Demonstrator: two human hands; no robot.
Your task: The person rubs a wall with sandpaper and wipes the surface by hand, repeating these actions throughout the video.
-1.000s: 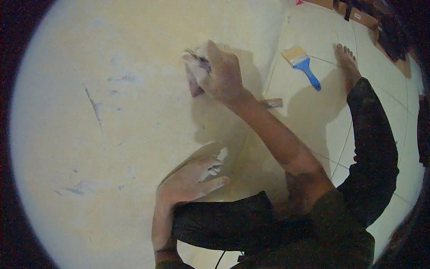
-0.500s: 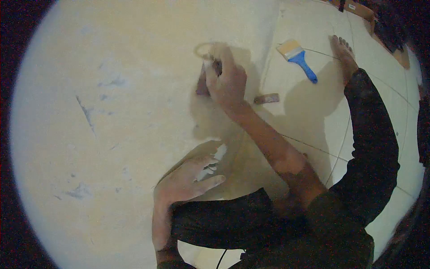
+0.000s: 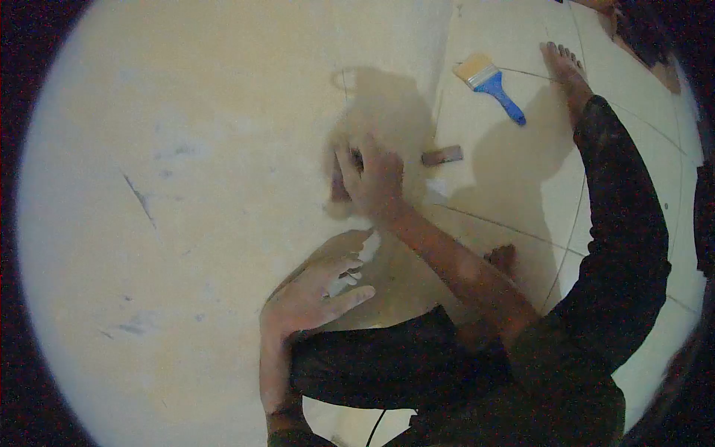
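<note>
Working remotely, I worry that uneven pressure could scratch the pale surface [image 3: 223, 246]; my right hand [image 3: 378, 177], gripping the brown pad [image 3: 340, 188] against it, might bump my left hand [image 3: 309, 296], loosely open below; a weak pinch could let the pad slip. Compared with half a second ago, right hand and pad sit lower, nearer the left.

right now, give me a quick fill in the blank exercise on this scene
The paintbrush has a ____ handle.
The dark reddish piece is held by the ____ hand.
Of the paintbrush and the small brown block, the one nearer that hand in the picture is the ____.

Missing words: blue; right; small brown block.
</note>
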